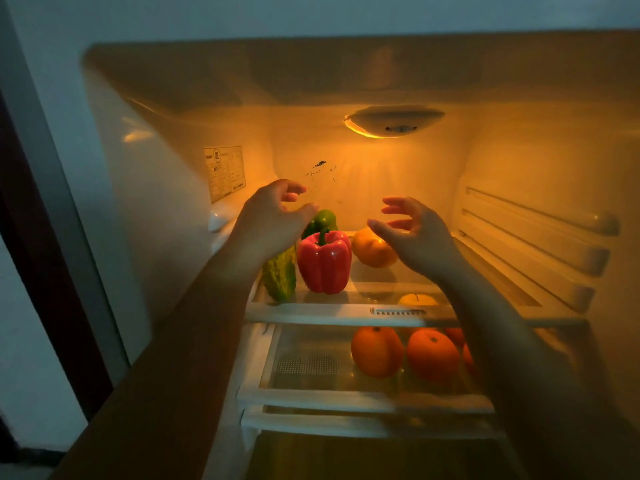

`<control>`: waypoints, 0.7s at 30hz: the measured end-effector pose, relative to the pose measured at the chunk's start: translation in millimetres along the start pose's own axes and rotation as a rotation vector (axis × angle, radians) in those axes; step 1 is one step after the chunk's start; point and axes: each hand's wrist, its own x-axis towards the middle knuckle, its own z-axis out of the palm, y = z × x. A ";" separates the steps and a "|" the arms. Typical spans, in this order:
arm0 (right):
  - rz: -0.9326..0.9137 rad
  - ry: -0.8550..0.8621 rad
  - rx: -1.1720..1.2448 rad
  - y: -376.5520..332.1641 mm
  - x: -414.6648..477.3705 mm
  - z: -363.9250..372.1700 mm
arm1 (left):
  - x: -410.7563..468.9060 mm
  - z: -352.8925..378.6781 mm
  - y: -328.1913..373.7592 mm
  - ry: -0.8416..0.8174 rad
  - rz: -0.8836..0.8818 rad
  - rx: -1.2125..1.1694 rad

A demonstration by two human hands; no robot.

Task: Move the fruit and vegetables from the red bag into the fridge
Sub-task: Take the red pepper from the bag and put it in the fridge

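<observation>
Both my hands reach into the open fridge above its upper glass shelf (346,315). My left hand (273,220) hovers with loosely curled fingers and holds nothing, over a bumpy green gourd (280,275) and a green pepper (323,220). A red bell pepper (325,263) stands upright between my hands. My right hand (415,233) is also relaxed and holds nothing, just above an orange fruit (372,252). On the lower shelf lie several oranges (377,351) and a yellow fruit (417,300). The red bag is out of view.
The fridge lamp (394,124) glows on the back wall. Empty shelf rails (540,233) run along the right wall. A label (225,173) sticks to the left wall. A drawer front (346,424) sits below the lower shelf.
</observation>
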 end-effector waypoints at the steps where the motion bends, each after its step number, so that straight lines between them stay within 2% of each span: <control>1: 0.007 -0.014 -0.007 1.8 6.0 0.1 | 7.7 1.0 1.6 -0.005 -0.011 -0.004; 8: -0.030 -0.157 -0.060 4.3 44.7 6.9 | 57.1 16.2 3.5 -0.086 -0.178 -0.105; 13: -0.032 -0.260 -0.059 4.6 70.7 11.9 | 73.5 30.6 -10.3 -0.216 -0.178 -0.002; 21: -0.036 -0.239 -0.032 30.7 78.3 7.0 | 76.4 40.2 -42.5 -0.303 -0.246 0.073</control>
